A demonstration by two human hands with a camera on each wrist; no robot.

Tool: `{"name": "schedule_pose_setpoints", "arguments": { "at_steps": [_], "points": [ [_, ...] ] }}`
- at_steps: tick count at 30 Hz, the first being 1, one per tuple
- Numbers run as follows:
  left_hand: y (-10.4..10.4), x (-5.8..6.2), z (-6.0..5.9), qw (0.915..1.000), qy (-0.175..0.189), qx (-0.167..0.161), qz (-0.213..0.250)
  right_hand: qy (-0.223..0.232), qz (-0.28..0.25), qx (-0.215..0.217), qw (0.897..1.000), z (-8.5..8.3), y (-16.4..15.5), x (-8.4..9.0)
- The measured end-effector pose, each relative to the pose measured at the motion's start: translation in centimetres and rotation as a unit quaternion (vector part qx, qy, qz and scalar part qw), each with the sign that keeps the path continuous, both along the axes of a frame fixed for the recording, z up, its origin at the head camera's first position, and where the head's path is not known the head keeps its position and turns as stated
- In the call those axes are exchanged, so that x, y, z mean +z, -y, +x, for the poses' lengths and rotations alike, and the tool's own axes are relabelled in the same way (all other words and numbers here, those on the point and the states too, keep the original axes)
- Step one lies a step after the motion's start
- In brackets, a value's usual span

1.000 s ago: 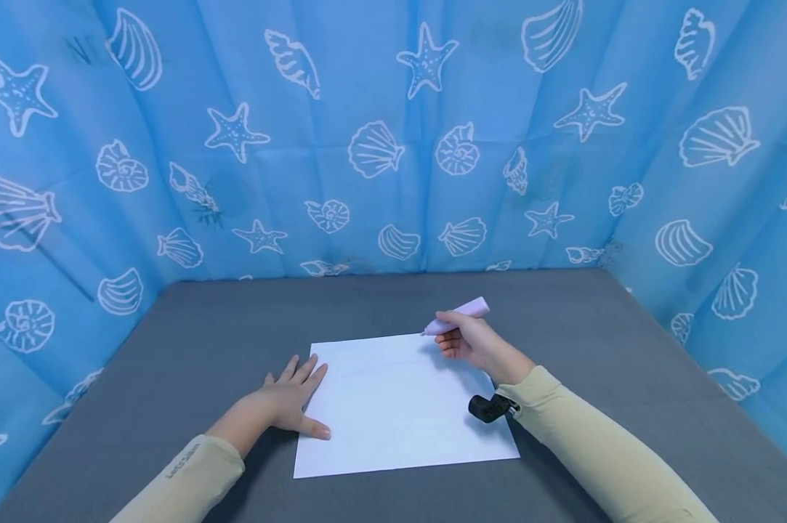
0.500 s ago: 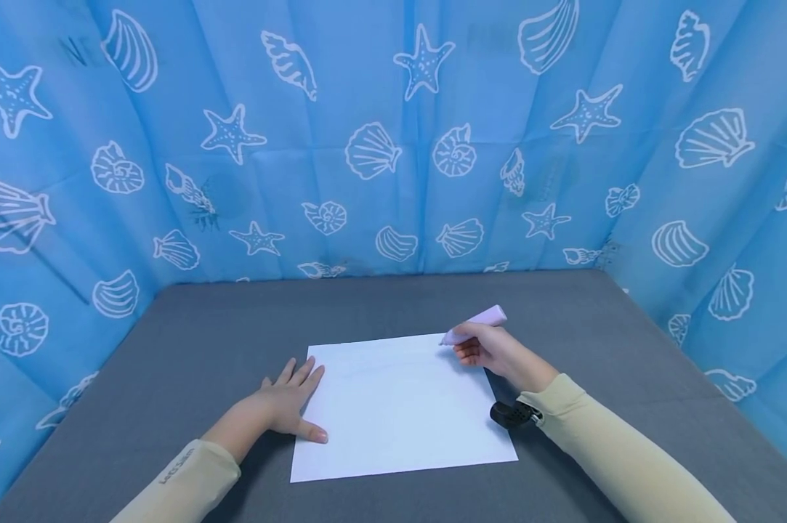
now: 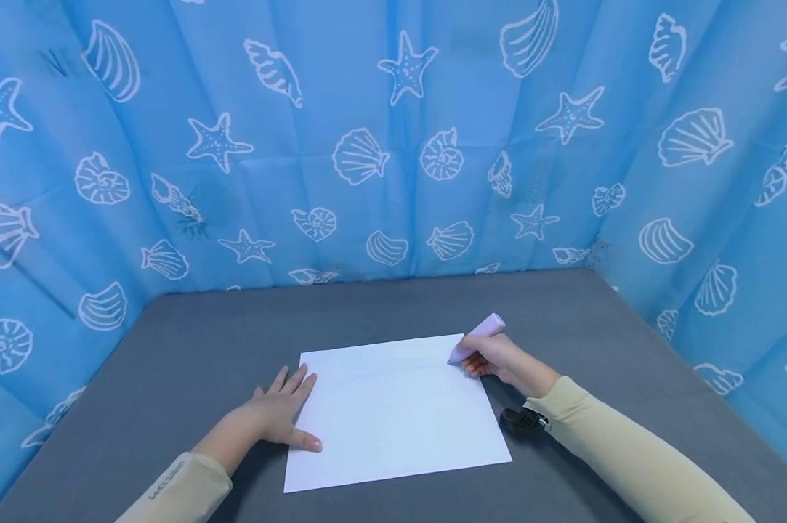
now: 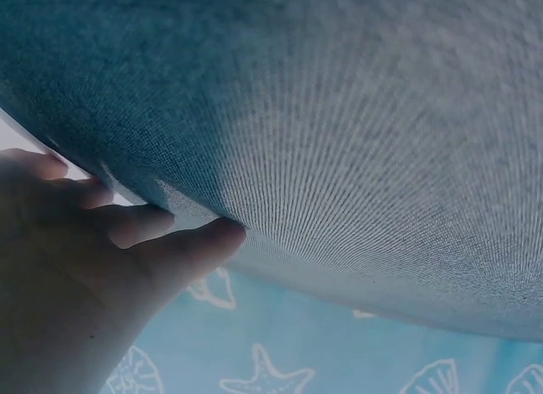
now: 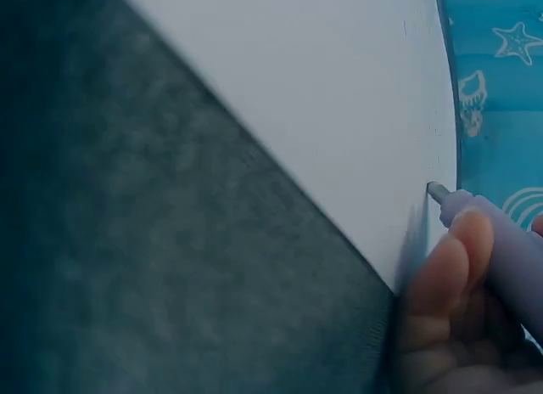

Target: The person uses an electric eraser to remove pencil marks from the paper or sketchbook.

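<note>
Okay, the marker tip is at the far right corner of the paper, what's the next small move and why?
Probably draw the marker down along the right edge of the paper. Its tip rests near the far right corner, the right hand grips it, and the left hand lies flat on the paper's left edge, steadying it.

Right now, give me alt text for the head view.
A right hand holds a pale lilac plastic marker, tip at the far right corner of a white paper sheet. The left hand rests flat on its left edge, on a grey table.

Recording booth: seashell curtain (image 3: 393, 145) round grey table (image 3: 203, 341).
</note>
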State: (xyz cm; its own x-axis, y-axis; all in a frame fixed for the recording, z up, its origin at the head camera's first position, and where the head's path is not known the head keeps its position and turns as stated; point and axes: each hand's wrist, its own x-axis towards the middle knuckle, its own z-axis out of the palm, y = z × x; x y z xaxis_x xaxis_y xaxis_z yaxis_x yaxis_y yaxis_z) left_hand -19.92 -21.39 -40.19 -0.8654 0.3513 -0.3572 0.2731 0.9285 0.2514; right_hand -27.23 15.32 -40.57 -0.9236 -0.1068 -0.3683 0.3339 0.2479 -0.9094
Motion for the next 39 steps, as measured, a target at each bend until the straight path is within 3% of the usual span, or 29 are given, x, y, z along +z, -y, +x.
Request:
{"name": "schedule_pose_setpoints", "arguments": {
  "at_steps": [7,10,14,17,22,28,33,39],
  "points": [
    [0.4,-0.4,0.5,0.9999,-0.011,0.008,0.006,-0.003,0.010,0.004,1.000,0.3,0.3,-0.1],
    [0.5,-0.6,0.6,0.9998,-0.012,0.009,0.009,-0.001,-0.016,-0.001,1.000,0.3,-0.1,0.1],
    [0.5,-0.7,0.8,0.9996,-0.018,0.007,0.023,0.001,-0.070,-0.051,0.996,0.1,-1.8,0.5],
    [0.6,-0.7,0.9,0.9991,-0.024,0.008,0.035,-0.007,-0.121,-0.073,0.990,0.2,-3.4,0.9],
    [0.9,-1.4,0.7,0.9978,-0.044,0.012,0.048,-0.002,-0.216,-0.045,0.975,0.9,-5.5,1.3],
    [0.4,-1.3,1.0,0.9956,-0.079,0.017,0.048,-0.017,-0.243,-0.125,0.962,1.5,-7.0,1.2],
    [-0.2,-1.0,1.3,0.9950,-0.096,0.022,0.020,-0.007,-0.287,-0.104,0.952,1.8,-7.7,1.0],
    [-0.6,-0.6,1.8,0.9962,-0.084,0.019,0.005,-0.009,-0.324,-0.121,0.938,2.3,-6.7,1.1]
  ]
}}
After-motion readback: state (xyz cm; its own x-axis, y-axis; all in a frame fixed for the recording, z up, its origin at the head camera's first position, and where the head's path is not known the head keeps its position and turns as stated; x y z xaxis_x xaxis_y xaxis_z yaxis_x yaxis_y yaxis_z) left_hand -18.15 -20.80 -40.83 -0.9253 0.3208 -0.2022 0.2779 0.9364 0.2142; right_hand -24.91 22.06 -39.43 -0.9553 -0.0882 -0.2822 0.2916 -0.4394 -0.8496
